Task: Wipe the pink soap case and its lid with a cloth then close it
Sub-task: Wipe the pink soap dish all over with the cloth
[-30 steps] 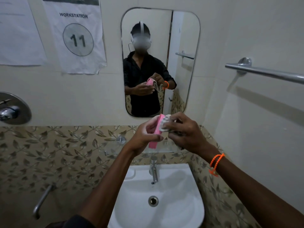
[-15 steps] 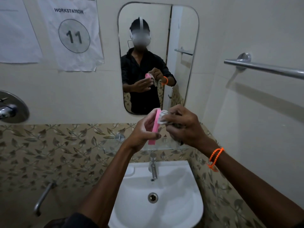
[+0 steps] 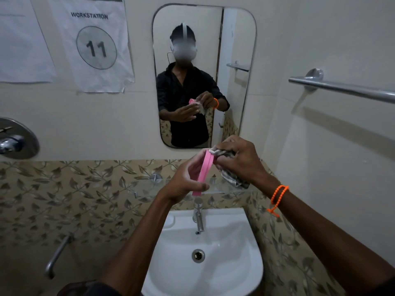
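Mirror [image 3: 204,60] above tap [image 3: 198,214], sink [image 3: 235,263] below.

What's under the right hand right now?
The right hand grips a checked cloth pressed against the pink soap case piece; the wiped face is hidden.

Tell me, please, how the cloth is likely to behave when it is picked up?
The cloth is probably floppy: it bunches in the right hand and its loose end droops. It likely weighs little, since curled fingers alone hold it against the pink soap case.

The left hand [image 3: 183,180] grips a flat pink plastic soap-case piece [image 3: 203,174] edge-on above the white ceramic sink [image 3: 235,263]; at its 2 o'clock, the right hand [image 3: 239,161] presses a bunched checked cloth [image 3: 232,179] against it.
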